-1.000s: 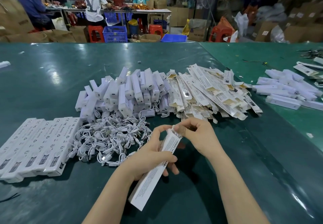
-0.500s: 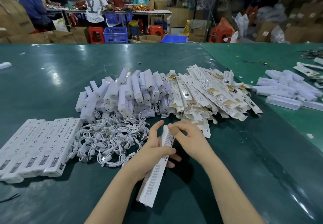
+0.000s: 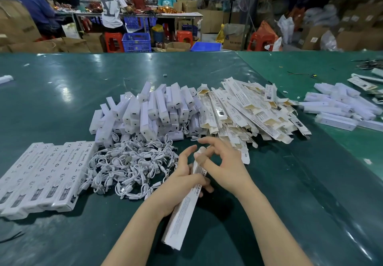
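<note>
Near part of the green table: long white box, held slanted, near end low, far end raised. Left hand wrapped round the upper half, fingers curled about it, thumb lifted free. Right hand at the far end, thumb and forefinger bent close onto the end flap, other fingers spread and holding nothing.

Judged risks: flap creased or tucked outside its slot if pressed off-line; contents sliding out of the low end if unsealed, seal not discernible.

Lies lengthwise through the left grip, mostly below the palm, flap end just beyond it under the right fingertips.

Further out: tangle of white cables left of the hands; row of closed boxes further left. Beyond: heap of white lamps, flat cartons to its right.
</note>
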`<state>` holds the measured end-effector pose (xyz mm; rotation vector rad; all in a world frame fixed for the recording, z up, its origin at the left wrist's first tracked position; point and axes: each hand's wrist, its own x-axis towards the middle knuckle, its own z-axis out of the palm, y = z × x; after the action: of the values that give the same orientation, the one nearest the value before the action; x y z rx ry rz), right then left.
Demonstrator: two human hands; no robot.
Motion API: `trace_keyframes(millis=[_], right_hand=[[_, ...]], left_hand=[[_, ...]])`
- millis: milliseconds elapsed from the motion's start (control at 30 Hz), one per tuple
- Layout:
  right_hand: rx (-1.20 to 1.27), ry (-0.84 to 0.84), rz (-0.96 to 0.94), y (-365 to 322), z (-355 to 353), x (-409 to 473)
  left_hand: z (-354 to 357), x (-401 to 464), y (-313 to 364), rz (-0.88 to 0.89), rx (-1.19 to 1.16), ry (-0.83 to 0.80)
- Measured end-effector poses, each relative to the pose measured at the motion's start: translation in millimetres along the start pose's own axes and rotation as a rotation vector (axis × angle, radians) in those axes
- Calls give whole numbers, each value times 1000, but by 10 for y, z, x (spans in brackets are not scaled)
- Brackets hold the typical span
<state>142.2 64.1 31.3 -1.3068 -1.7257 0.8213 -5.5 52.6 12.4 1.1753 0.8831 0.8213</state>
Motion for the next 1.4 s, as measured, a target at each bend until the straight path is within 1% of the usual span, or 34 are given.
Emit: trace_keyframes(millis=[100,167,233,333,433,467,567,600,700,833,933,1033,1133,1267,1400], right_hand=[[-79,108,-21,-13,50,14],[-59,139,-19,11,57,33],[6,85,29,25,79,45],[201,-5,105,-31,127,22],[200,-28,126,-51,150,13],[234,-34,141,-69,163,11],[454,-71,236,-112,217,1],[462,-74,248,-126,221,-6],[390,-72,240,-133,192,-14],[407,-91,229,-117,144,-24],[401,9,216,-105,153,-7],[514,84,260,-99,128,10],[583,77,349,-113,124,10],[603,90,321,-143,110,10],[594,58,329,-134,104,19]], left_hand=[[2,12,15,30,-36,96],[-18,23,16,58,-89,168],[-35,30,15,83,-136,202],[-26,36,33,104,-162,273],[-15,30,47,112,-199,296],[-10,30,45,113,-193,301],[21,37,27,105,-118,327],[33,38,20,111,-110,325],[60,26,18,139,-106,268],[87,13,36,106,-106,226],[86,9,53,93,-178,220],[71,8,51,86,-222,178],[86,12,39,63,-212,106],[110,33,14,38,-203,125],[88,36,7,38,-200,151]])
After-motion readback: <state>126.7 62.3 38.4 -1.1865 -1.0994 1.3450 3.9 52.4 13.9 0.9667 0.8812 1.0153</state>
